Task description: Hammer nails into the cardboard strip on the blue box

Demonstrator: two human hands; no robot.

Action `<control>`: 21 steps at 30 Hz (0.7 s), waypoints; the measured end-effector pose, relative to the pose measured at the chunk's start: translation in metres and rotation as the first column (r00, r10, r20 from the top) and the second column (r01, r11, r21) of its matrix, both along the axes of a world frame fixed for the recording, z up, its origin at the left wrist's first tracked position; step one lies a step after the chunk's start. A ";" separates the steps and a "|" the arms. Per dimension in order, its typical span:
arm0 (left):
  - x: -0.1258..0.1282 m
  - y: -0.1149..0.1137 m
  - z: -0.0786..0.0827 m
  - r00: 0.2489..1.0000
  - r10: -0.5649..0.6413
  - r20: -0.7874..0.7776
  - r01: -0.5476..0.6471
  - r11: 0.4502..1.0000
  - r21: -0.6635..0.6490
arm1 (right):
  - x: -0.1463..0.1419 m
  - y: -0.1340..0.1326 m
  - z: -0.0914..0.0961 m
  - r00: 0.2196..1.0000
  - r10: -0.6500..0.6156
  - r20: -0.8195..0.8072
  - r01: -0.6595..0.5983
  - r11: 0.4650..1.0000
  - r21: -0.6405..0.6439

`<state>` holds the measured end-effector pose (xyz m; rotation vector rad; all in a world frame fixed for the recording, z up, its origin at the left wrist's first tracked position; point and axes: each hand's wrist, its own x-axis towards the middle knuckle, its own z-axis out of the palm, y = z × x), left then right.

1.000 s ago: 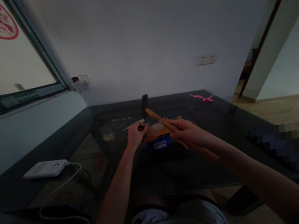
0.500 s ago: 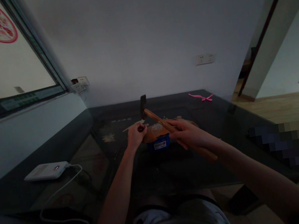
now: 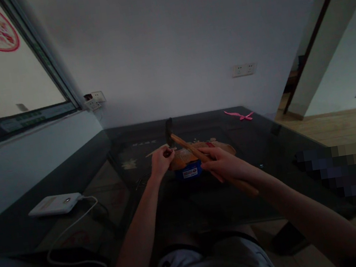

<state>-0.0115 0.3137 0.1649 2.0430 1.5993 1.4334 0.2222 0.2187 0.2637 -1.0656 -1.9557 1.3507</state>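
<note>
Gripping a hammer (image 3: 187,145) mid-handle at center frame, the right hand (image 3: 224,162) wraps a likely stiff, head-heavy tool, best held lower; what the curled left hand (image 3: 160,162) pinches is unclear.

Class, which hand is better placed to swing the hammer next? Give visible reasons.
Probably the right hand: it grips the wooden hammer handle. The left hand is curled near the hammer head; what it may hold is too small to tell.

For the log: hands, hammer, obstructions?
Right hand grips hammer by handle. Left hand beside brown piece, grip unclear. Left fingers near hammer head, possibly in the way.
</note>
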 end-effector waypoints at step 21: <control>0.003 -0.006 0.007 0.996 -0.075 0.052 0.073 0.996 0.044 | 0.028 0.027 -0.069 0.689 -0.175 -0.703 0.186 0.981 -0.062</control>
